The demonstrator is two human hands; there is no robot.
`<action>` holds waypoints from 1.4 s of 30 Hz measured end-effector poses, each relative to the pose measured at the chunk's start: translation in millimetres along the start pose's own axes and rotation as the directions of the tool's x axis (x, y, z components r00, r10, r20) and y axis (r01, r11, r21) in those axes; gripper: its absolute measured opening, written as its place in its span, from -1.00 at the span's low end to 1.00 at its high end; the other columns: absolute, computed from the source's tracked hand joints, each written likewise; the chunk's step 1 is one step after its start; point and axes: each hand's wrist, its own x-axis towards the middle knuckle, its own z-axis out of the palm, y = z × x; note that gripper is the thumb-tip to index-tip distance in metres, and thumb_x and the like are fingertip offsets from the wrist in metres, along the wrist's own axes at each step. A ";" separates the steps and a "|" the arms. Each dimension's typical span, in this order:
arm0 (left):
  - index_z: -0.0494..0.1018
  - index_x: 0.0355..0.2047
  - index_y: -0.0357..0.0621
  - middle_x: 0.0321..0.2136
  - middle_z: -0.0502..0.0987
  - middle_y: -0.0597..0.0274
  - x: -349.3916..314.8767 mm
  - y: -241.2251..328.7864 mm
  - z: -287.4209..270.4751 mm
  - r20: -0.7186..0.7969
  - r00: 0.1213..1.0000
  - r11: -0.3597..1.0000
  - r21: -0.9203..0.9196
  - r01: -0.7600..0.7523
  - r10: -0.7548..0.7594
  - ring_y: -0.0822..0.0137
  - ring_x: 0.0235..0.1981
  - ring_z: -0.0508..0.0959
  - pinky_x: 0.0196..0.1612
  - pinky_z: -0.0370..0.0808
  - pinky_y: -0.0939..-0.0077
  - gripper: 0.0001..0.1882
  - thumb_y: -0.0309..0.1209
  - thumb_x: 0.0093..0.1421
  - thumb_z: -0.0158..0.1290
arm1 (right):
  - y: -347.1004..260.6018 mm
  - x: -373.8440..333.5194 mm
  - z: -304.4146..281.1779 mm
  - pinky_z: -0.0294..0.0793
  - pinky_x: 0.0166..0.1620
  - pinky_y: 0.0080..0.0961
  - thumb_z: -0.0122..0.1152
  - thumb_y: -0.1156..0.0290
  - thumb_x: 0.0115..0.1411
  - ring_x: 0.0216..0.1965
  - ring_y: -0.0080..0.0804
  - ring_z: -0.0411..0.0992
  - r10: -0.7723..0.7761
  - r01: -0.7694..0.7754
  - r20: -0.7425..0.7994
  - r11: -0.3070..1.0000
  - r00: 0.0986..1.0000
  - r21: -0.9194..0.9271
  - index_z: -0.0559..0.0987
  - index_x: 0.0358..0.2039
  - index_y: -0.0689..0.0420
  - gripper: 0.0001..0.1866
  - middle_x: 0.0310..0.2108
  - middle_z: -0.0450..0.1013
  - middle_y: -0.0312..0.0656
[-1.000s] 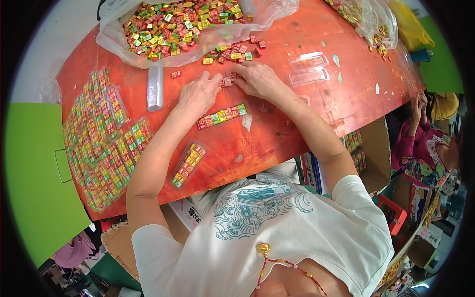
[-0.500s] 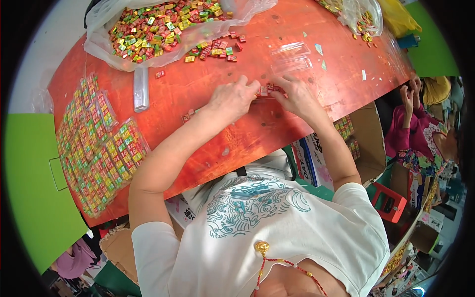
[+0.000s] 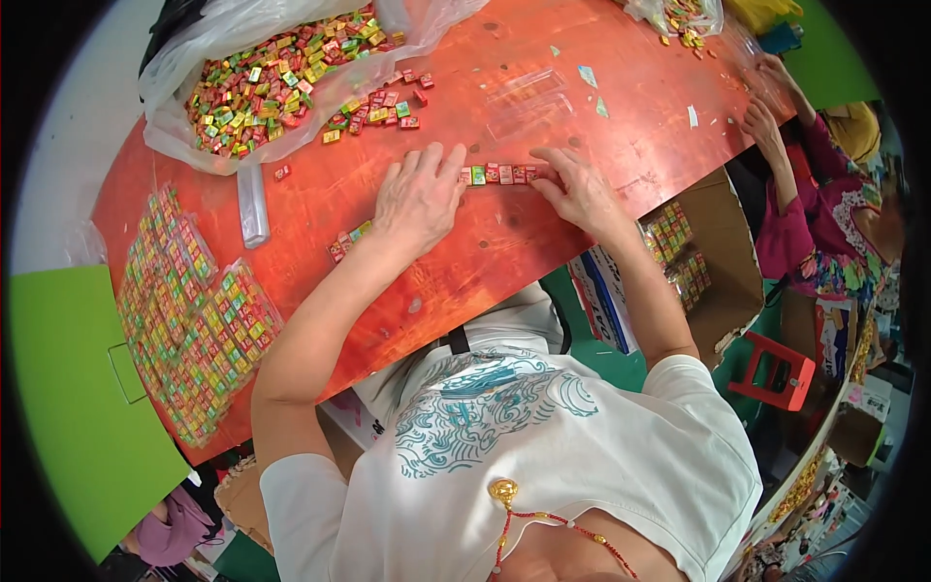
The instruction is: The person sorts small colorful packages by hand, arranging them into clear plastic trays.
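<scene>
A short row of small red, yellow and green boxes (image 3: 499, 175) lies on the red-orange tabletop (image 3: 465, 281) between my two hands. My left hand (image 3: 419, 194) rests at the row's left end, its fingers stretched out and covering that end. At the right end, the thumb and index finger of my right hand (image 3: 580, 196) hold the last boxes from either side. Another short group of the same boxes (image 3: 347, 241) lies beside my left forearm, partly hidden by it. Two clear plastic trays (image 3: 529, 102) lie just beyond the row.
An open plastic bag (image 3: 262, 87) full of loose boxes stands far left, with several spilled beside it (image 3: 393, 109). Filled clear packs (image 3: 194, 310) cover the left side. A stack of clear trays (image 3: 253, 204) stands between. At right, another person's hands (image 3: 766, 121) reach over the table edge.
My hands have moved farther apart, and more of the box row shows between them. The left fingers have straightened from a pinch. The whole view has shifted slightly.
</scene>
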 end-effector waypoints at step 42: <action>0.40 0.14 -0.13 0.16 0.43 0.06 -19.4 -117.7 -17.1 -0.104 0.978 0.983 -0.050 0.177 -0.181 0.09 0.20 0.40 0.16 0.30 0.08 -0.57 -0.33 0.27 0.05 | -48.5 131.9 75.0 0.49 -0.17 -0.19 0.20 0.37 0.23 -0.20 -0.07 0.47 -0.275 0.252 -0.180 0.958 0.945 -0.137 0.62 -0.21 0.09 -0.84 -0.34 0.43 -0.09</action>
